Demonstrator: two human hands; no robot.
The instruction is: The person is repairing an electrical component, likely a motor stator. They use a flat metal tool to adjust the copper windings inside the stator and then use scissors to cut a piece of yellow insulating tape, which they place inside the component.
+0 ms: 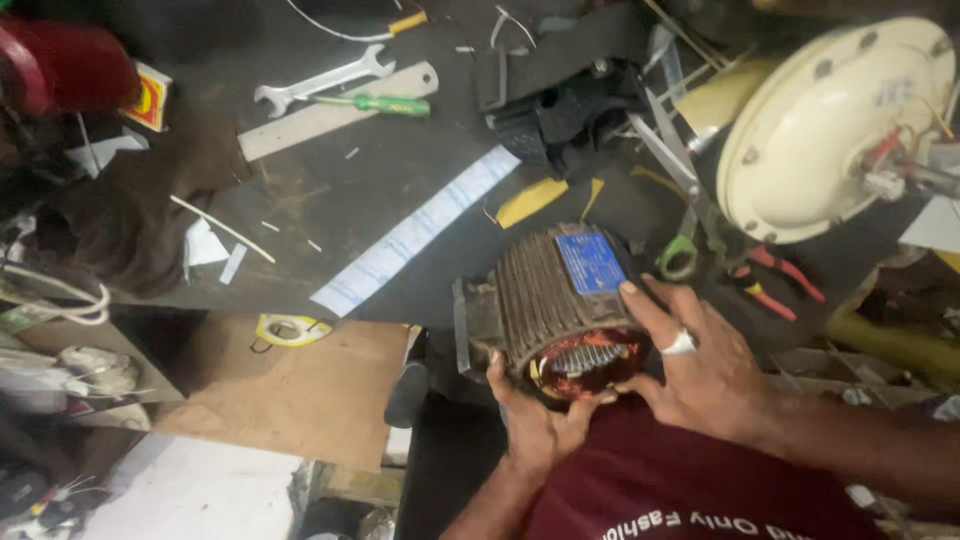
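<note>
1. Stator lies on its side at the near bench edge, open end turned toward the person, so the windings show.
2. Left hand cups it from below, fingers curled on the rim.
3. Right hand spreads over the top, steadying; thumb at the bore.
4. Ribbed grey casing, blue plate, copper coils.
5. Spanner, screwdriver and cream fan housing lie well apart.
</note>
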